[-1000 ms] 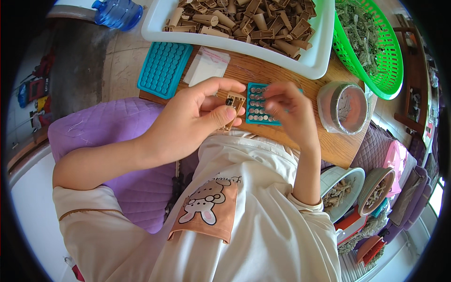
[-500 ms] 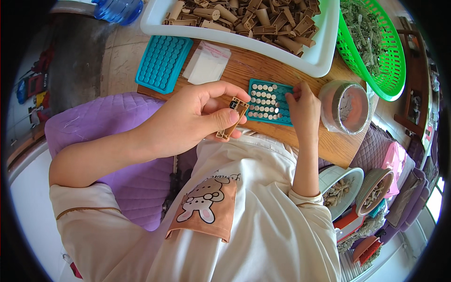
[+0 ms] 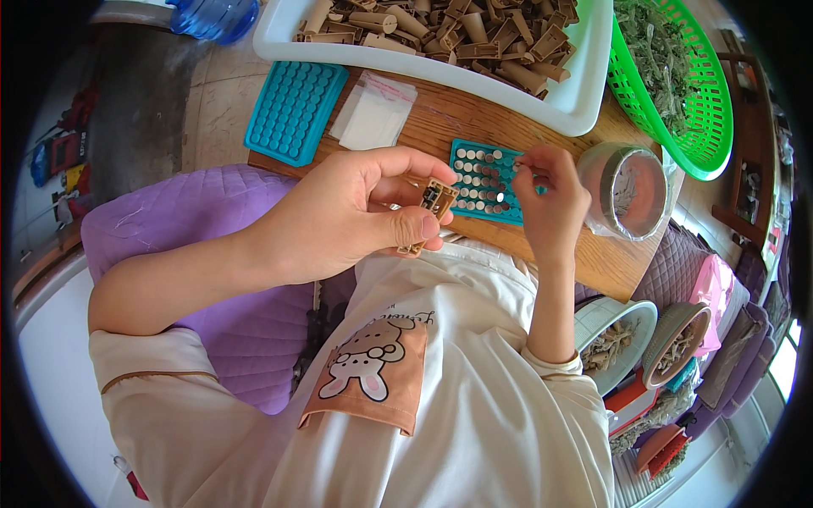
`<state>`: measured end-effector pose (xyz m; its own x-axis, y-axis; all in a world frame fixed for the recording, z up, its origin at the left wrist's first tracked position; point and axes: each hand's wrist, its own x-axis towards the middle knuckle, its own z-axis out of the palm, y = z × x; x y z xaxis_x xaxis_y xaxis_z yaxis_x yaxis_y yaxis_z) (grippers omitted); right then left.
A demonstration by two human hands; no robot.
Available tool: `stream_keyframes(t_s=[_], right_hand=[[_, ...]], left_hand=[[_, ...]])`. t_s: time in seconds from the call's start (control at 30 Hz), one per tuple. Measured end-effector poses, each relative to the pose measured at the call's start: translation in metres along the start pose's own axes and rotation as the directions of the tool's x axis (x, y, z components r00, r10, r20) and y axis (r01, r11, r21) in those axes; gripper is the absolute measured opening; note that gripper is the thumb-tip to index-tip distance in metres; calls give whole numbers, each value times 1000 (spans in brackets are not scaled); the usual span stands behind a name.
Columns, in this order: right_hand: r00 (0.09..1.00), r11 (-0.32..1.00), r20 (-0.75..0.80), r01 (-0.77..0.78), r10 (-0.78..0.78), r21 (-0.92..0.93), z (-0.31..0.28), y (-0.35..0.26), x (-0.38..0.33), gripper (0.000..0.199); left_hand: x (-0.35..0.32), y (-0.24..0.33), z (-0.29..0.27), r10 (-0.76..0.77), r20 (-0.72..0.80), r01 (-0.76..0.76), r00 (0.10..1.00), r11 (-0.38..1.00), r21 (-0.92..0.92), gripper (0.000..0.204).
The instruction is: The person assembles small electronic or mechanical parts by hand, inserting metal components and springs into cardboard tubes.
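One purple quilted cushion lies well to the left of the disc tray, with your left forearm above it. A blue bottle shows far off, beyond the disc tray and to its left. On your wooden worktop, also left of the disc tray, you have a teal well tray and then some plastic bags.

Your left hand is just left of the disc tray, gripping a small brown casing between thumb and fingers; the casing is tilted and a dark part shows inside. Behind the disc tray is a white bin heaped with brown pieces.

Silver discs sit in rows in the disc tray. Your right hand is at its right end, thumb and fingertips drawn together; you cannot tell whether they pinch a disc. Right of the disc tray stands a round tub in clear plastic, and behind that a green basket of dried stalks.
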<state>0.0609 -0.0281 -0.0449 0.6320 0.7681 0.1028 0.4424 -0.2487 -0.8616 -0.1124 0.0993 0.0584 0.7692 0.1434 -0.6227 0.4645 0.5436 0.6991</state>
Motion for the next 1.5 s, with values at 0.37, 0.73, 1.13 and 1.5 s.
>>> stream_keyframes(t_s=[0.37,0.73,1.13,1.5], right_hand=[[790,805,-326,581,-520,124,46,-57,-35,22],[947,937,-193,292,-255,192,26,-25,-41,30],[991,896,98,122,-89,-428,13,34,-30,14],[937,940,-262,283,-230,189,20,-68,-46,19]], left_hand=[[1,-8,1,70,-35,-66,997,993,97,37],[0,0,0,-41,-128,49,991,997,61,27],[2,-4,2,6,-13,-6,1000,1000,12,26],[1,-10,7,114,11,-115,993,980,160,27]])
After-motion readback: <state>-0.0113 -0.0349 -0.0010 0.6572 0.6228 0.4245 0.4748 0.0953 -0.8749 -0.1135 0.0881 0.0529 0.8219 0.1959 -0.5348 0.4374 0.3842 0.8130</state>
